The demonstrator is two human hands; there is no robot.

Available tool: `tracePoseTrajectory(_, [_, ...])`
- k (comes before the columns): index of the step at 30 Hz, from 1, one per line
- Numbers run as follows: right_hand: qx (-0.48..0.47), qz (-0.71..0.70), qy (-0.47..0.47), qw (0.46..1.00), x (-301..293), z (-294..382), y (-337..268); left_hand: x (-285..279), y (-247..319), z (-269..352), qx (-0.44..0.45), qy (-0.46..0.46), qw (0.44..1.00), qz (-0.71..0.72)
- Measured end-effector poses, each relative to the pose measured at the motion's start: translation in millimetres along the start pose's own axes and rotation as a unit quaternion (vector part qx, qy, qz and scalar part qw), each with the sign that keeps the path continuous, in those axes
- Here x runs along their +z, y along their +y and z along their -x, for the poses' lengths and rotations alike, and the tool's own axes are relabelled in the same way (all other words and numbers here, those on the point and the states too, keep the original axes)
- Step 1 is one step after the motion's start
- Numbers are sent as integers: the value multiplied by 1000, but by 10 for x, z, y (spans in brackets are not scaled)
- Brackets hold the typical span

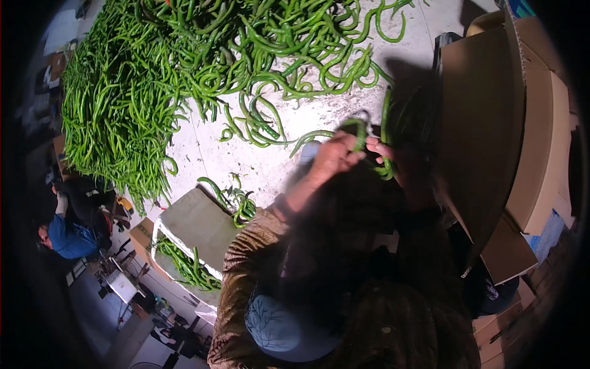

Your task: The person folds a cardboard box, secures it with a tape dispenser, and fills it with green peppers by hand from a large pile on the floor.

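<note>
My left hand [339, 153] holds a curved green chili pepper [360, 136] that arches above the fingers. Another long pepper [313, 134] reaches out to the left of the same hand; whether it is held or lies on the floor is unclear. Close by on the right, my right hand [383, 150] grips a long green pepper [386, 113] with a hooked lower end, its palm in deep shadow. Beyond both hands spreads a large pile of green chili peppers [124, 101]. A few loose peppers [258, 122] lie on the pale floor [184, 157] nearer to me.
At my right stands an open cardboard box [479, 124] with raised flaps. By my left arm is a foam box [159, 230] with peppers [189, 265] inside; a small heap of peppers [244, 205] lies beside it. A person in blue [73, 237] is at the far left.
</note>
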State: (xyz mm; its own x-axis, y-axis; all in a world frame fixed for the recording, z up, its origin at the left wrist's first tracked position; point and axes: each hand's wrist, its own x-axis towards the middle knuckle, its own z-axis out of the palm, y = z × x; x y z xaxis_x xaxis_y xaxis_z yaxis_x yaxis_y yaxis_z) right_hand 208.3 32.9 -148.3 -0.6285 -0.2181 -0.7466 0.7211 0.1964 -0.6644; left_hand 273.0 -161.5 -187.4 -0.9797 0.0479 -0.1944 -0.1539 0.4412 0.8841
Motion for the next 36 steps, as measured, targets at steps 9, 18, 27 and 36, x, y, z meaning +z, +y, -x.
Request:
tracePoseTrajectory(9, [-46, 32, 65, 996, -125, -57, 90, -327, -213, -109, -62, -7, 988, -140])
tracePoseTrajectory(18, [-93, -21, 5, 995, -83, 180, -181, -751, -556, -103, -81, 54, 976, -194])
tracePoseTrajectory(27, [-215, 31, 14, 976, -192, 356, -206, -1565, -384, 279, -256, 32, 885, 388])
tracePoseTrajectory(36, [-246, 2, -64, 967, 11, 535, -406, -1793, 84, 482, -174, 84, 873, 448])
